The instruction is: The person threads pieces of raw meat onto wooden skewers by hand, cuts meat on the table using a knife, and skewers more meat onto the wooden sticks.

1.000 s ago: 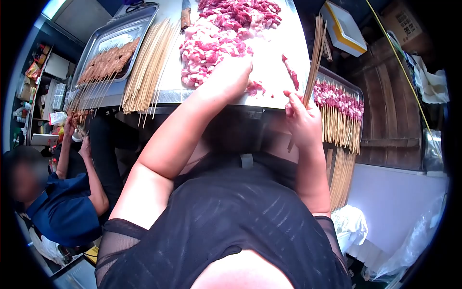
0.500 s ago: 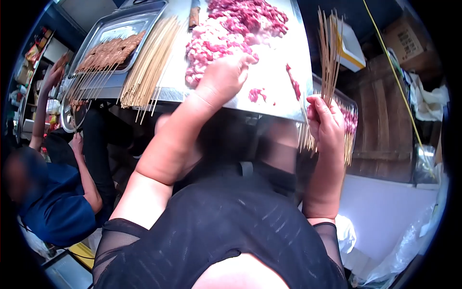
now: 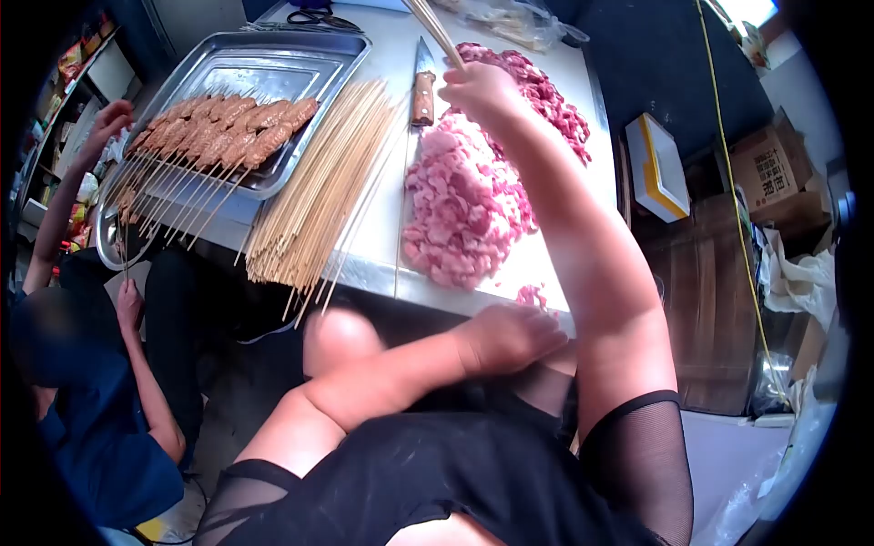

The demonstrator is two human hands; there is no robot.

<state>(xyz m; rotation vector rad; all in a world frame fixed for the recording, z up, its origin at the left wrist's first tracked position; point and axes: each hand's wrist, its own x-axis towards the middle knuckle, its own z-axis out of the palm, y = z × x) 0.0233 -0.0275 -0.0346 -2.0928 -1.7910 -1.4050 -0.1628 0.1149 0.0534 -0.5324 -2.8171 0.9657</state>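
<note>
My right hand [image 3: 484, 91] is stretched out over the table, closed around a bundle of bamboo skewers [image 3: 433, 33] that points up and away. Under that forearm lies a heap of cut raw meat, pale pink pieces [image 3: 464, 200] nearer me and darker red pieces [image 3: 557, 105] behind. My left hand [image 3: 514, 337] is low at the table's front edge, by a few loose meat bits [image 3: 531, 296]; its fingers are blurred. Left of the heap lies a wooden-handled knife [image 3: 423, 96]. A large pile of bare skewers [image 3: 319, 200] rests further left, its ends jutting past the edge.
A metal tray [image 3: 341, 68] of skewered brown meat [image 3: 223, 132] stands at the left. Beside it sits another person in a dark blue shirt [image 3: 109, 428], one hand [image 3: 130, 300] low and one raised. Scissors [image 3: 314, 16] lie behind. A white-and-yellow box [image 3: 657, 168] is at the right.
My right hand has swung from the table's right side to far over the meat, still holding skewers. My left hand has dropped from the meat to the front edge. The view has shifted.
</note>
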